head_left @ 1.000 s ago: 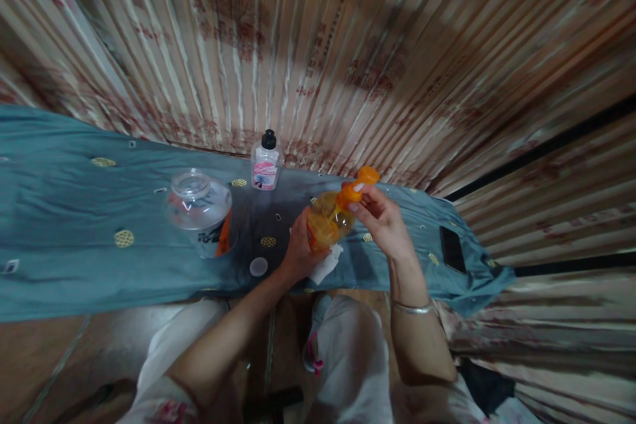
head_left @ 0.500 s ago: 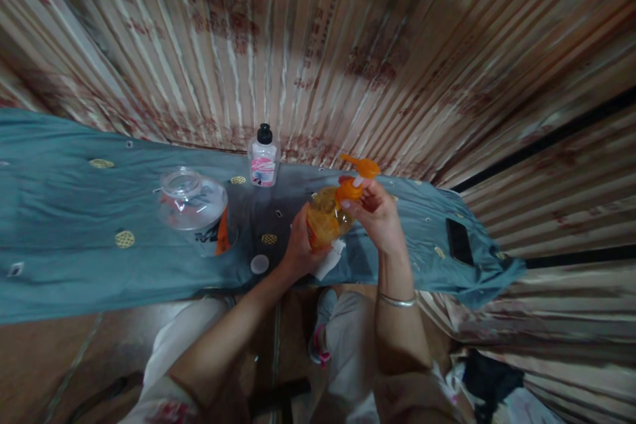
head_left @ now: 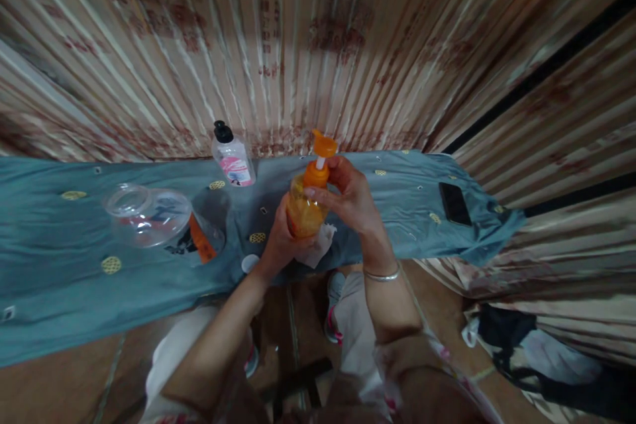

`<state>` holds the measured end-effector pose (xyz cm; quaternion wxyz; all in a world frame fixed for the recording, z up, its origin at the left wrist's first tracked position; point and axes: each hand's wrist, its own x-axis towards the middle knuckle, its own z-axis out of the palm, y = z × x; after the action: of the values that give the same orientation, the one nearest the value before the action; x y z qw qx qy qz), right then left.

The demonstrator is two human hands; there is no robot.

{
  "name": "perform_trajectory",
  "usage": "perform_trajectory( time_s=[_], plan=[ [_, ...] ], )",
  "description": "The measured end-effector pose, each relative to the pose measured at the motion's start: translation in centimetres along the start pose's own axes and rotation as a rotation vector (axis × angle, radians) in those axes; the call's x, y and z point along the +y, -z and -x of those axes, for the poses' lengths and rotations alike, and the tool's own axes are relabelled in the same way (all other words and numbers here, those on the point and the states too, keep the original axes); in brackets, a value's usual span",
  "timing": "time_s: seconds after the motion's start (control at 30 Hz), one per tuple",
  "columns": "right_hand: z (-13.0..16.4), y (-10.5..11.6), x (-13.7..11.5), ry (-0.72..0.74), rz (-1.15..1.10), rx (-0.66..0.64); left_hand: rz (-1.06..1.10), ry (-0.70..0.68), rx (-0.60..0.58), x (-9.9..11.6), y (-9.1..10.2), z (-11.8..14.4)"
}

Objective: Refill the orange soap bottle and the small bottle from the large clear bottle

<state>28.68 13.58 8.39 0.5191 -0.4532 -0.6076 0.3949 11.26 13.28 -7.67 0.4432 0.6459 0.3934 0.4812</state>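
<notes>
A clear bottle of yellow-orange liquid (head_left: 307, 214) is held above the front part of the table by my left hand (head_left: 282, 235), whose fingers wrap round its lower side. An orange pump top (head_left: 317, 174) sits at the bottle's neck, its spout pointing up and left. My right hand (head_left: 350, 195) is closed on the pump's collar, thumb in front and fingers behind. Beneath the bottle lies a crumpled white tissue (head_left: 318, 246). Near my left wrist is a small white round lid (head_left: 250, 264).
A blue-green patterned cloth (head_left: 397, 205) covers the narrow table. On it stand a clear wide-mouthed jar (head_left: 163, 222) and a black-topped bottle (head_left: 235, 162) with a pink label. A black phone (head_left: 454, 203) lies at right. A pleated curtain (head_left: 298, 46) hangs behind.
The pump has come down from its tilted position to stand nearly upright at the bottle's neck. The bottle is more upright too. My view has shifted, moving the table things leftward.
</notes>
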Motion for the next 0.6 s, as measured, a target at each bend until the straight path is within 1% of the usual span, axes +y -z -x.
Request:
perform_trajectory(
  time_s=[0.07,0.2,0.27,0.47,0.6],
  plan=[
    [0.1,0.0,0.0,0.015,-0.002,-0.03,0.026,0.017,-0.016,0.5,0.6,-0.2],
    [0.0,0.3,-0.1,0.024,-0.004,-0.123,-0.052,0.041,-0.015,1.2,1.7,-0.5],
    [-0.1,0.4,-0.3,0.024,-0.005,-0.139,-0.064,0.046,-0.021,1.3,1.9,-0.6],
    [0.3,-0.9,-0.5,0.06,0.067,-0.06,0.062,0.093,-0.038,1.5,1.9,-0.4],
    [0.4,-1.3,-0.5,0.127,0.09,-0.032,0.033,0.102,-0.018,1.6,1.6,0.0]
  ],
)
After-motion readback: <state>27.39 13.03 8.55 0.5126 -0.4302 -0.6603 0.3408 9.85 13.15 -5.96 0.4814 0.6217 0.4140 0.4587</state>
